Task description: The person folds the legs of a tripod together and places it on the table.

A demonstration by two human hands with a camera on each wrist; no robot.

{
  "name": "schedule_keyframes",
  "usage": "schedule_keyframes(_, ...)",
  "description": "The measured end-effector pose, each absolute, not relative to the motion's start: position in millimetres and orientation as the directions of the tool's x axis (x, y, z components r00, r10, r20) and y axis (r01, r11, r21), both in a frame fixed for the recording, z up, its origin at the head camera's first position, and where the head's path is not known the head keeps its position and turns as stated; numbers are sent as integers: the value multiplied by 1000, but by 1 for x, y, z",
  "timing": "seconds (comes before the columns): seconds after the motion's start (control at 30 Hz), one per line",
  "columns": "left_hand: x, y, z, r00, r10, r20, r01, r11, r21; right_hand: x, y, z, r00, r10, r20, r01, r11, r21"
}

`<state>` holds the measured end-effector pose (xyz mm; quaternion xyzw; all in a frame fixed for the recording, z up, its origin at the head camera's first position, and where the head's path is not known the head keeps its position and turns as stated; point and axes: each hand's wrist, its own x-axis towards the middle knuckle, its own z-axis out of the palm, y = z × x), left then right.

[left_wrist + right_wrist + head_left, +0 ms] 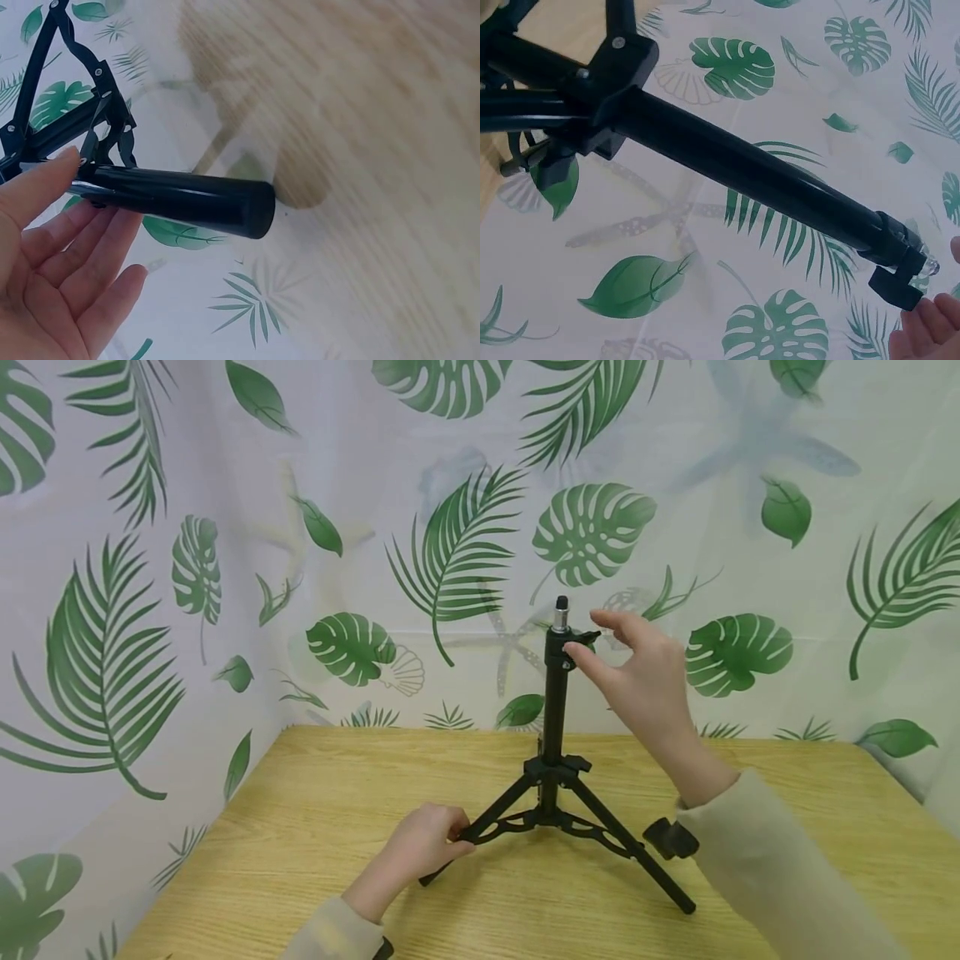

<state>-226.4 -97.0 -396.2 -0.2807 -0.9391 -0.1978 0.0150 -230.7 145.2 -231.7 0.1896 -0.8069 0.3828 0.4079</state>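
Note:
A small black light stand [555, 714] stands upright on its spread legs, with a silver spigot [561, 617] at the top of its column. Low on the stand's left leg [195, 199], my left hand [427, 843] holds it, thumb on one side and fingers on the other. Up by the collar, my right hand [648, 681] has its thumb and index finger spread apart around the black clamp knob [587, 637]. In the right wrist view, fingertips [922, 319] lie close to that knob; whether they touch it I cannot tell.
The stand is on a wood-grain table [337, 777]. Behind and to the left hangs a white curtain [352, 560] printed with green leaves. A dark device [671, 838] sits at the right wrist, near the stand's right leg.

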Motion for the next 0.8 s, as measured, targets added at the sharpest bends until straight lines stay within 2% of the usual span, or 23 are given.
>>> schedule_keyframes(0.2,-228,-97,-399,-849,509,139,523,777,349,-243,140,-224,-715,-11,699,-590,544,-596)
schedule_keyframes(0.33,-228,-96,-399,-848,512,133,524,778,346,-248,135,-219,-773,26,634,-532,520,-669)
schedule_keyframes(0.47,-228,-96,-399,-845,517,137,531,777,339,-253,134,-214,-811,60,582,-476,510,-716)
schedule_keyframes(0.8,-226,-94,-396,-850,509,137,524,787,327,-255,134,-207,-871,6,492,-406,555,-726)
